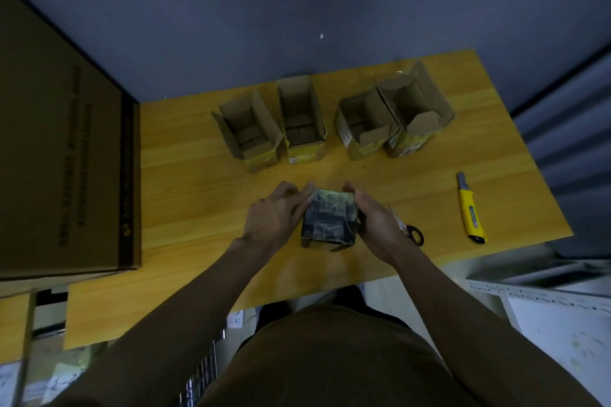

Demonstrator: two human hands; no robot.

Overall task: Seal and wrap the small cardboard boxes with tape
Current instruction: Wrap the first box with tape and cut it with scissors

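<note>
Hands (327, 218) over wooden table (185, 175), grey wall (297, 3).

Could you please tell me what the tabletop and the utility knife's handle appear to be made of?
Tabletop: looks like wood or wood-look laminate, with lengthwise grain lines and a slight sheen. Utility knife: handle seems to be smooth yellow plastic, with a greyish, likely metal, tip.

Both forearms are bare from the elbow down to the wrist, with no sleeve, watch, band or glove showing on either. The left hand (277, 216) and the right hand (375, 223) carry no rings that can be made out (the light is dim). A plain olive-brown short-sleeved top (317, 360) covers the torso, without print or logo.
</note>
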